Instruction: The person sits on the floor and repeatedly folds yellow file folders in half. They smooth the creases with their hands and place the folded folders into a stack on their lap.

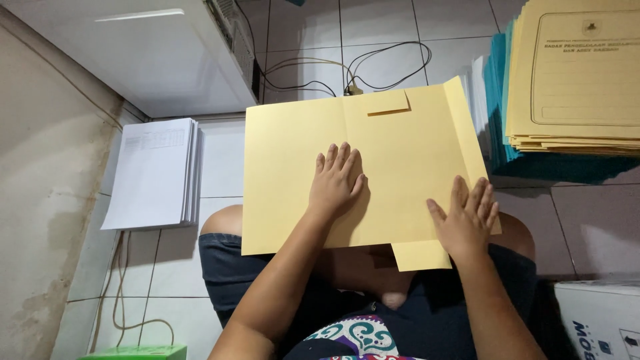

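- At the far left a stack of white printed sheets (155, 172) lies on the tiled floor (587, 227), squared up and well apart from either hand; nothing from it shows on the folder.
- Behind it stands a white appliance (160, 53), and loose cables (347, 70) trail over the tiles beyond the folder's far edge.
- The yellow folder (393, 143) rests across the seated person's knees, opened out flat with its inner face up — one fold line runs down it near the middle, a small tab is cut near the top edge, a side flap turns along the right edge and a bottom flap hangs below the near edge.
- The left hand (335, 183) lies palm down near the folder's middle, fingers straight and together, gripping nothing — it presses the card just beside the fold line.
- The right hand (467, 217) lies flat at the lower right corner, fingers spread and loose, gripping nothing, resting over the spot where the side flap and bottom flap meet.
- By my reading the creasing is partly done: the middle fold looks set, while the flaps stand open and the folder is empty.
- At the right a tall pile of yellow and teal folders (567, 87) looks finished, so this one appears to be mid-way.
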